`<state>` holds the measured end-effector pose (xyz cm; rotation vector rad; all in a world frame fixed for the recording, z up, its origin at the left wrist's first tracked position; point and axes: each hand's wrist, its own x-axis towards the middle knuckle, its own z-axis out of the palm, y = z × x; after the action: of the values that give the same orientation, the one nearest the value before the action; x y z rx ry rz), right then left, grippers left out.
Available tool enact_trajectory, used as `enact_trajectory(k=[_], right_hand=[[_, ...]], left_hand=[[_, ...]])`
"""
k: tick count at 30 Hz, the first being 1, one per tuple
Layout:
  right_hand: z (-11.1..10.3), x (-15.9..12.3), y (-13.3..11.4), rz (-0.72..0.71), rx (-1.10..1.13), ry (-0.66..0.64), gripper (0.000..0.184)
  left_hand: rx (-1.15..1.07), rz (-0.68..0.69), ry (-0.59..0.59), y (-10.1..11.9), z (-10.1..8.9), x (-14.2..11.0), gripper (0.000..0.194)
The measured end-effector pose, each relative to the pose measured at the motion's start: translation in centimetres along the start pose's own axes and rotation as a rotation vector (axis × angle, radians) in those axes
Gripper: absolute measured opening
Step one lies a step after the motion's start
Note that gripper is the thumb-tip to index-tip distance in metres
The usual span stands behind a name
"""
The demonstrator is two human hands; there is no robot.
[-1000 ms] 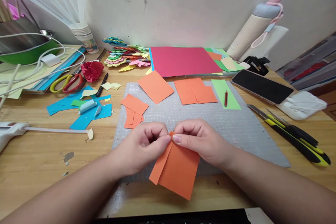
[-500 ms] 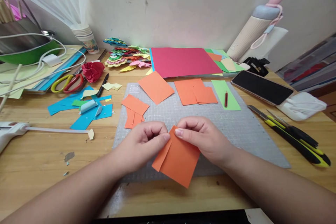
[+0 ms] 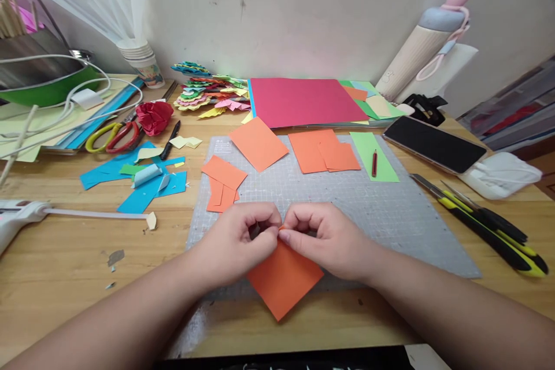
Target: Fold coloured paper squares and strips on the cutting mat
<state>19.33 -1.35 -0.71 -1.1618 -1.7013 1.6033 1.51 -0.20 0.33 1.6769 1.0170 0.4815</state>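
Orange sheet [image 3: 284,283] — left hand [image 3: 247,240], right hand [image 3: 327,243] pinching top — lower corner past mat [image 3: 399,225] edge

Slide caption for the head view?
Left hand and right hand pinch an orange sheet over the edge of a grey mat.

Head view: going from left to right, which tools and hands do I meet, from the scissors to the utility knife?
Scissors, black pen, left hand, right hand, red pencil, utility knife. The held orange paper overlaps both hands, so I leave it out.
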Motion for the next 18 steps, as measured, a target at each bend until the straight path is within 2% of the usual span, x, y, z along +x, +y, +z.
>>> enact_trajectory(k=[3,10,15,18], right_hand=[[0.3,0.0,0.1,-0.03,0.001,0.007,0.016],[-0.4,0.0,-0.3,-0.092,0.113,0.205,0.019],[-1.5,0.2,-0.3,-0.083,0.226,0.313,0.023],[-2.5,0.4,-0.3,-0.095,0.249,0.415,0.024]], left_hand=[[-0.001,-0.01,-0.007,-0.1,-0.1,0.0,0.011],[-0.061,-0.063,0.012,0.0,-0.7,0.1,0.011],[-0.065,-0.071,0.076,0.0,-1.4,0.1,0.01],[-0.042,-0.081,0.155,-0.1,-2.0,0.2,0.011]])
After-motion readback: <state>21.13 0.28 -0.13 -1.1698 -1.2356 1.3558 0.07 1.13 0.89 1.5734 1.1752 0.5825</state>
